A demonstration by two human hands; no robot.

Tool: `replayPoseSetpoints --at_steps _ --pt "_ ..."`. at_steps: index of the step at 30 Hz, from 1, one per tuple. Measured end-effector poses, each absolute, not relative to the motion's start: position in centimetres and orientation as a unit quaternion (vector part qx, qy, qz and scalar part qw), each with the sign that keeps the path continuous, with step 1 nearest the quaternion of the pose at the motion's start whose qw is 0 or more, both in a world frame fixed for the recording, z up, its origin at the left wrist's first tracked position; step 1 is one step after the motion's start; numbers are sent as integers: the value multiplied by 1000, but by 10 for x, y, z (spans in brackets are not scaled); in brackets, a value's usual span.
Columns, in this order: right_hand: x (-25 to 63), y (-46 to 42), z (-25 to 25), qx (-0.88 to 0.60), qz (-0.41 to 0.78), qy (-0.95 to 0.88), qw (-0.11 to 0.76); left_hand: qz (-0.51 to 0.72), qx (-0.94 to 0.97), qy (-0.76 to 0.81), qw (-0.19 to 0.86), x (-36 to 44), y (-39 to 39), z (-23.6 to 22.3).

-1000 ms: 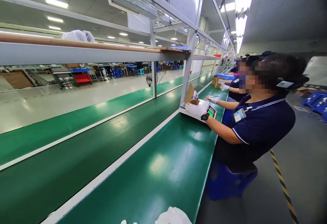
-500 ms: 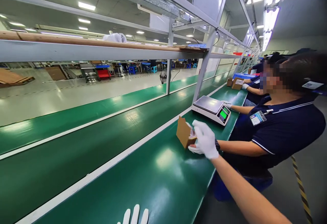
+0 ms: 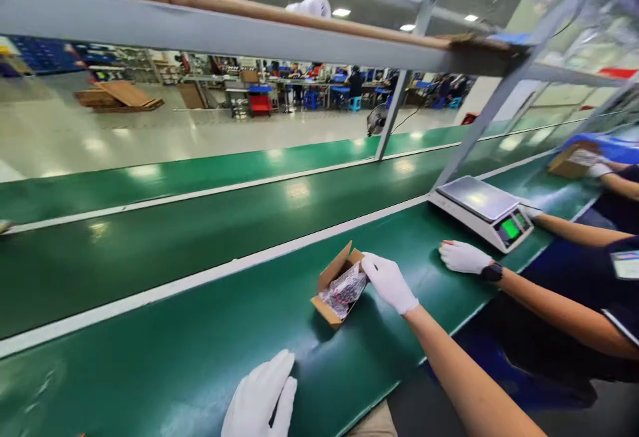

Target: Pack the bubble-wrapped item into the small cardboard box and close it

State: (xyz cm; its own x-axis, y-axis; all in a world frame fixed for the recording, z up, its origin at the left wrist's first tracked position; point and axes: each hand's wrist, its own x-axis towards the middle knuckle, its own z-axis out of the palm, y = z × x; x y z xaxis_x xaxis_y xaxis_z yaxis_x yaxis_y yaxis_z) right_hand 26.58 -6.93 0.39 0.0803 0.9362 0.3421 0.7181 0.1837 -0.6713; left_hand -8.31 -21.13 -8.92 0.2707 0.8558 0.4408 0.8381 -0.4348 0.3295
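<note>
A small open cardboard box [image 3: 330, 289] with a clear plastic bag of parts [image 3: 344, 288] inside lies on the green bench top [image 3: 210, 350] in front of me. My right hand [image 3: 389, 282], in a white glove, grips the box's right edge. My left hand [image 3: 260, 398], also gloved, rests flat on the green surface near the bottom edge of the view, left of the box, and holds nothing. A co-worker's gloved hand [image 3: 462, 256] lies on the bench to the right of my right hand, apart from the box.
A weighing scale [image 3: 482, 211] with a green display stands at the right, in front of the seated co-worker. A white stripe [image 3: 150, 294] divides the bench from the green conveyor belt [image 3: 150, 237]. A grey shelf rail [image 3: 200, 28] runs overhead. Another brown box [image 3: 566, 164] sits far right.
The box has come from the co-worker's hand to mine and moved left along the bench towards me. The co-worker's hand has let go. My left hand has slid further into view.
</note>
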Motion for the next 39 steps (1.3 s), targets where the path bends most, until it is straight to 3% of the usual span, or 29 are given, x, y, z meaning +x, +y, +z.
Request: replayPoseSetpoints --at_steps 3,8,16,21,26,33,39 --pt "203 -103 -15 -612 197 -663 382 381 821 424 -30 -70 -231 -22" --pt "137 -142 -38 -575 166 -696 395 226 799 542 -130 -51 -212 12" --pt "128 -149 -38 -532 39 -749 394 170 821 544 26 -76 -186 26" --pt "125 -151 -37 -540 42 -750 380 123 844 518 68 -86 -178 38" --pt "124 -152 -36 -529 35 -756 384 145 826 507 200 -91 -166 46" --pt "121 -153 -35 -529 21 -762 374 74 782 604 136 -66 -165 58" --pt "119 -153 -36 -526 28 -757 387 90 815 517 245 -85 -158 72"
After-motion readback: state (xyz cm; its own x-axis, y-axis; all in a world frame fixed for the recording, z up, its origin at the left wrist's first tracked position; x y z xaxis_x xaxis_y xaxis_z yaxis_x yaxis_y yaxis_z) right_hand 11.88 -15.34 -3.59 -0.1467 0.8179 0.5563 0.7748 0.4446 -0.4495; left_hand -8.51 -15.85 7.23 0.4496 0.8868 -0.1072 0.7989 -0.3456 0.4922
